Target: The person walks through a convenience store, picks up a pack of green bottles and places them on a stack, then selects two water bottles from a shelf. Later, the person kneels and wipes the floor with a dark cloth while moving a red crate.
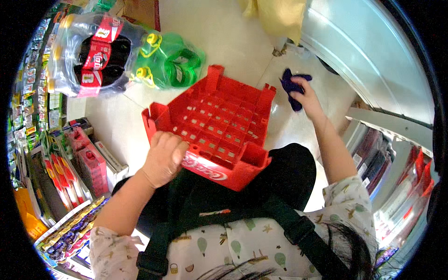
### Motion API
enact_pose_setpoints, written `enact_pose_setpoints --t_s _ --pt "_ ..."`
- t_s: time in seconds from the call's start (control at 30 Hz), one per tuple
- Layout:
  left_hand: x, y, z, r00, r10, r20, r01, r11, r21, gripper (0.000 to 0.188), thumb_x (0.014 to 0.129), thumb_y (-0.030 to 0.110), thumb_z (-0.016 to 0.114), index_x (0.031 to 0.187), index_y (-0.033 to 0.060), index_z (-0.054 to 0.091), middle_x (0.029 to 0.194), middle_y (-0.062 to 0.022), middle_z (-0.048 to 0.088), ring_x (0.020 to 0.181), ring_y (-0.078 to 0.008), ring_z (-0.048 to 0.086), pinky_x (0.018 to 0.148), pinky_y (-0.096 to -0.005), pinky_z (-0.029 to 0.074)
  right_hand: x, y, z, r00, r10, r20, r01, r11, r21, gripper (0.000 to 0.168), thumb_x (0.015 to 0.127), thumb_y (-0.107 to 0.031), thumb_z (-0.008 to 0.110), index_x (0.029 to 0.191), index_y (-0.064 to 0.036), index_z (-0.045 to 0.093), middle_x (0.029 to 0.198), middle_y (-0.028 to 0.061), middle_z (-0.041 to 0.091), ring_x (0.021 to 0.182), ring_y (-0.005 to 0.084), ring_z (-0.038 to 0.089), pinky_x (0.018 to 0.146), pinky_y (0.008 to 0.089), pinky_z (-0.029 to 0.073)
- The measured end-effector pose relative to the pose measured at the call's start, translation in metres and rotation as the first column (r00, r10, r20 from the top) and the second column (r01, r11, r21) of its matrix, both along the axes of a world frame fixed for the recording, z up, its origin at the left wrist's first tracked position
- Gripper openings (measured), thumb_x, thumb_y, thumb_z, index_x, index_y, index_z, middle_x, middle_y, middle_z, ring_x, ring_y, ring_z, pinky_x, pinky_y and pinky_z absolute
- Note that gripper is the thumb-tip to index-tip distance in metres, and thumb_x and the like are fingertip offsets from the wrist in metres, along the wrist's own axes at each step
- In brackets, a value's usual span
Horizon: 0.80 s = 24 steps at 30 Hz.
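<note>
A red plastic bottle crate (213,126), with a grid of compartments and a Coca-Cola panel, is tilted in front of my knees. My left hand (164,157) grips its near left rim, fingers curled over the edge. Off to the right of the crate, my right hand (304,92) holds a dark purple cloth (292,87), bunched up, above the tiled floor. The crate's compartments hold no bottles.
Shrink-wrapped cola bottles (101,57) and green bottles (171,63) lie beyond the crate at left. Packed shelves (63,175) line the left side. At right are a pale appliance panel (371,52) and a rack of packets (399,185). A yellow bag (280,17) hangs at the top.
</note>
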<state>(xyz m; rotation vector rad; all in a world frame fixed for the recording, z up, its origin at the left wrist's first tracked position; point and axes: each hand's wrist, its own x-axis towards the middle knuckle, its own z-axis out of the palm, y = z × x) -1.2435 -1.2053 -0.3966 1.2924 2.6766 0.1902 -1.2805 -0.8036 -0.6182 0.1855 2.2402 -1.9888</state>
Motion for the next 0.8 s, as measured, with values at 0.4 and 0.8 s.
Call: enact_pose_setpoints --t_s 0.4,0.8 --pt "0.015 -0.046 -0.021 0.997 -0.024 -0.077 0.022 0.999 -0.028 0.034 0.068 0.010 0.058 0.099 0.0093 0.045 0.103 -0.0109 0.049 0.099 -0.0291 0.050 0.084 -0.0406 0.041 0.002 -0.199 0.043 0.518 0.813 0.267 -0.853 0.465 0.238 0.055 0.066 -0.021 0.067 0.111 0.006 0.049 0.109 0.0256 0.058 0.105 0.0370 0.055 0.088 0.0407 0.045" --pt "0.018 -0.051 -0.014 0.999 0.040 -0.007 -0.039 0.998 0.050 0.032 0.072 0.010 0.056 0.102 0.0134 0.045 0.111 -0.0113 0.049 0.114 -0.0298 0.046 0.099 -0.0451 0.033 -0.090 -0.254 -0.071 0.961 0.262 -0.095 -0.182 0.848 0.497 0.042 0.069 -0.004 0.064 0.109 -0.004 0.052 0.108 0.0214 0.054 0.096 0.0391 0.055 0.084 0.0432 0.046"
